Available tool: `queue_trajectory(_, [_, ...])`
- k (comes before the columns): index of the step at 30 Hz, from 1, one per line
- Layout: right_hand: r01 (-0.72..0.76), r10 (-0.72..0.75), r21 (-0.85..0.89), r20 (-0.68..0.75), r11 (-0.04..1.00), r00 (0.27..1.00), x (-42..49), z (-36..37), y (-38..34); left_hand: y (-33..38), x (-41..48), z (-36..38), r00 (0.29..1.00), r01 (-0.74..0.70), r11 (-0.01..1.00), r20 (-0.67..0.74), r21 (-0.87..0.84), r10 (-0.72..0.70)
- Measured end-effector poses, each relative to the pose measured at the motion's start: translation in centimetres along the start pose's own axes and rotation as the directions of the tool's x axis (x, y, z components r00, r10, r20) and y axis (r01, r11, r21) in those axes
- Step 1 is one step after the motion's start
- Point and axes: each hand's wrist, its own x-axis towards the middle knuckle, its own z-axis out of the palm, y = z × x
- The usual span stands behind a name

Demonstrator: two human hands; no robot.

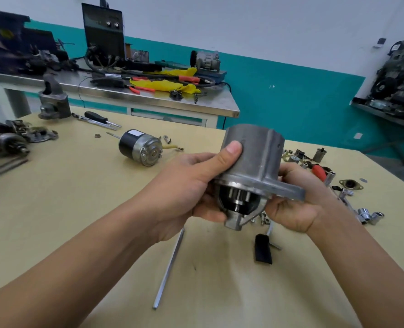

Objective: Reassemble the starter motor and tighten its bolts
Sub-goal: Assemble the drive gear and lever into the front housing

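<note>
Above the tan table [77, 209], near its middle, the grey starter housing [255, 157] is held in the air between both hands, clear of the parts lying below. The left hand [191, 185] grips the round wall, its thumb pressed flat on the near side and its fingers curled under the nose. The right hand [291, 204] clamps the flat flange [288, 191] from underneath, fingers wrapped round its far edge. The open nose is tipped toward the camera, so the pinion gear [240, 197] inside can be seen. This looks like a check of how the gear sits before the next part goes on. A grip on each side probably makes the heavy casting easier to turn. The black-and-silver motor body [140, 147] lies on its side well apart to the left, apparently waiting to be joined. Sockets [371, 215] lie near the right hand, and a black-handled tool [263, 249] and a long rod [169, 266] lie just below the hands, so all three are easy to reach for the bolts. No bolt appears to be tightened yet.
</note>
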Motion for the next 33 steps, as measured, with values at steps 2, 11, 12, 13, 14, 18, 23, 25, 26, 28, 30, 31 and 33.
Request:
queue_trajectory(2, [0.003, -0.003, 0.001, -0.025, 1.0, 1.0, 0.3, -0.24, -0.02, -0.06, -0.05, 0.09, 1.0, 0.002, 1.0, 0.006, -0.006, -0.002])
queue_trajectory(11, [0.033, -0.033, -0.02, -0.029, 0.999, 0.999, 0.38, 0.01, 0.46, 0.01, -0.08, 0.19, 1.0, 0.009, 1.0, -0.008, 0.016, -0.009])
queue_trajectory(12, [0.024, -0.025, -0.016, -0.031, 1.0, 0.999, 0.23, 0.1, 0.53, 0.04, -0.11, 0.22, 1.0, 0.011, 1.0, -0.009, 0.013, -0.011])
queue_trajectory(13, [0.013, -0.013, -0.009, -0.03, 1.0, 0.999, 0.16, 0.13, 0.58, 0.03, -0.09, 0.25, 1.0, 0.013, 1.0, -0.011, 0.007, -0.013])
queue_trajectory(14, [0.001, -0.001, -0.003, -0.024, 1.0, 1.0, 0.16, 0.15, 0.58, 0.02, -0.06, 0.27, 1.0, 0.015, 1.0, -0.015, -0.001, -0.015])
queue_trajectory(18, [-0.036, 0.036, -0.016, 0.003, 0.999, 0.999, 0.59, -0.05, 0.38, -0.06, 0.02, 0.22, 0.999, 0.028, 0.999, -0.043, -0.024, -0.029])
queue_trajectory(23, [-0.012, 0.013, 0.045, -0.008, 0.999, 1.0, 0.72, -0.29, 0.31, -0.11, 0.03, 0.21, 1.0, 0.01, 1.0, -0.023, -0.015, -0.01])
queue_trajectory(25, [0.012, -0.01, 0.053, -0.037, 0.999, 0.999, 0.77, -0.15, 0.36, -0.09, 0.03, 0.22, 1.0, -0.001, 1.0, -0.02, -0.009, 0.001])
queue_trajectory(26, [0.015, -0.013, 0.062, -0.043, 0.998, 0.999, 0.8, -0.07, 0.4, -0.09, 0.04, 0.21, 1.0, -0.004, 1.0, -0.019, -0.006, 0.004])
queue_trajectory(28, [0.008, -0.006, 0.046, -0.044, 0.999, 0.999, 0.8, 0.03, 0.49, -0.1, 0.06, 0.17, 1.0, -0.003, 1.0, -0.018, -0.002, 0.003])
queue_trajectory(30, [-0.001, 0.002, 0.025, -0.042, 1.0, 0.999, 0.7, 0.1, 0.52, -0.18, 0.14, 0.11, 1.0, 0.003, 1.0, -0.023, -0.003, -0.003])
queue_trajectory(31, [-0.007, 0.008, 0.026, -0.038, 1.0, 0.999, 0.62, 0.14, 0.58, -0.24, 0.2, 0.06, 1.0, 0.009, 1.0, -0.028, -0.006, -0.01])
queue_trajectory(33, [-0.022, 0.022, 0.025, -0.012, 0.999, 1.0, 0.45, 0.31, 0.66, -0.28, 0.28, 0.04, 0.999, 0.024, 0.999, -0.04, -0.02, -0.025])
